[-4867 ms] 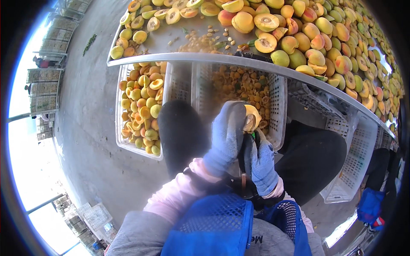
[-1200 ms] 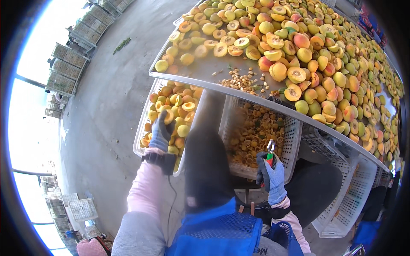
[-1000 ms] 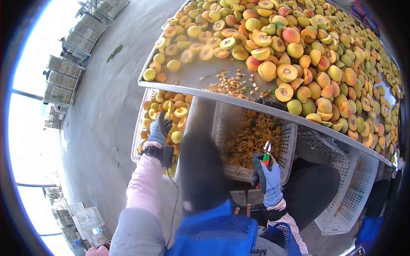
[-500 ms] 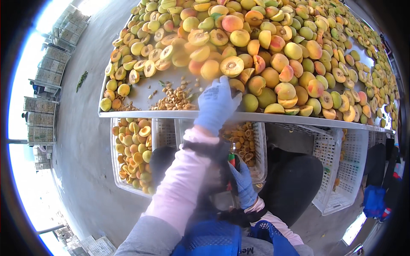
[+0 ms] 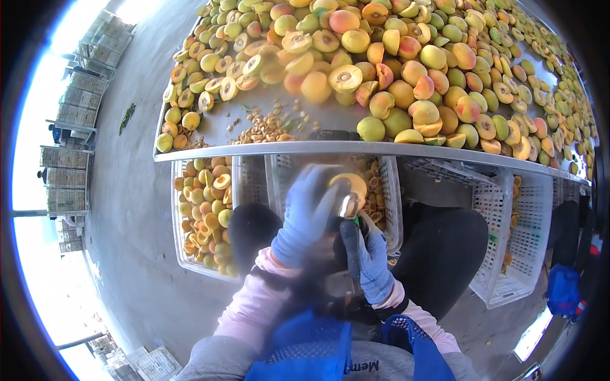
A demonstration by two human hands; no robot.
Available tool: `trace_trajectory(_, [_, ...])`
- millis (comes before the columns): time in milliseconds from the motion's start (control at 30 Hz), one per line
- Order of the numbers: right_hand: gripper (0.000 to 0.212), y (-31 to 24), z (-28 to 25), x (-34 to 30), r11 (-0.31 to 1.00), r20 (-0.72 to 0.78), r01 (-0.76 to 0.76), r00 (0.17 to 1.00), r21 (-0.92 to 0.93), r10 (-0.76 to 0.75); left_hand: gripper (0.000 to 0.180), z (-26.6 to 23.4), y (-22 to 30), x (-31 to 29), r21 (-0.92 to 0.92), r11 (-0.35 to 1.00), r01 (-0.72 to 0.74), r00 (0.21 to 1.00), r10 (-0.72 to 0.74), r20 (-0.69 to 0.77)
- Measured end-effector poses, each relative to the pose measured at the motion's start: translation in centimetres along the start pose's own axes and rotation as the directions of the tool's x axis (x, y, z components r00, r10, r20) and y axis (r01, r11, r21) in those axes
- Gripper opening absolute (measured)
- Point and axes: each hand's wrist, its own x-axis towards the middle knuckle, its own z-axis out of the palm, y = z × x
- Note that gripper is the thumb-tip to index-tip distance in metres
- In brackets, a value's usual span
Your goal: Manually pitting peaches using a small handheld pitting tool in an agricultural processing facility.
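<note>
My left hand point(image 5: 304, 213), in a pale blue glove, is closed on a peach half point(image 5: 353, 185) held over my lap, below the table's front edge. My right hand point(image 5: 375, 265), gloved the same way, grips a small pitting tool point(image 5: 349, 205) with a shiny metal end. This end is against or right in front of the cut face; I cannot tell how deep it sits. Most of the tool's handle is hidden by my fingers. A heap of whole and halved peaches point(image 5: 406, 114) covers much of the table, and loose brown pits point(image 5: 264, 127) lie near its front edge.
The metal table's raised rim point(image 5: 318, 148) runs across in front of me. Beneath it stand a white crate point(image 5: 206, 268) of peach halves on the left, another crate point(image 5: 393, 203) between my knees, and more crates point(image 5: 518, 235) on the right. Stacked crates point(image 5: 67, 174) line the far left.
My left hand has come back from the heap toward my lap with a peach half. My right hand has risen, bringing the tool up to the fruit.
</note>
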Motion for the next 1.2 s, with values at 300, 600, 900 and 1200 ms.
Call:
trace_trajectory(300, [0.024, 1.4, 0.6, -1.1, 0.86, 0.074, 0.308, 0.949, -0.407, -0.306, 0.041, 2.5, -0.2, -4.7, -0.311, 0.95, 0.041, 0.961, -0.123, -0.248])
trace_trajectory(600, [0.027, 2.2, 1.2, -1.9, 0.921, 0.08, 0.234, 0.972, -0.31, -0.219, 0.033, 3.0, 0.0, -6.4, -0.432, 0.895, 0.108, 0.933, -0.242, -0.266])
trace_trajectory(900, [0.034, -0.3, 0.1, -2.2, 0.945, 0.25, -0.327, 0.917, 0.022, 0.311, 0.027, -1.0, -1.1, -5.3, -0.412, 0.865, 0.288, 0.957, -0.245, 0.153])
trace_trajectory(1200, [0.043, -0.1, 0.8, -3.0, 0.72, 0.325, -0.667, 0.736, 0.193, 0.594, 0.022, -0.1, -1.3, -6.0, -0.389, 0.881, 0.269, 0.963, -0.255, 0.088])
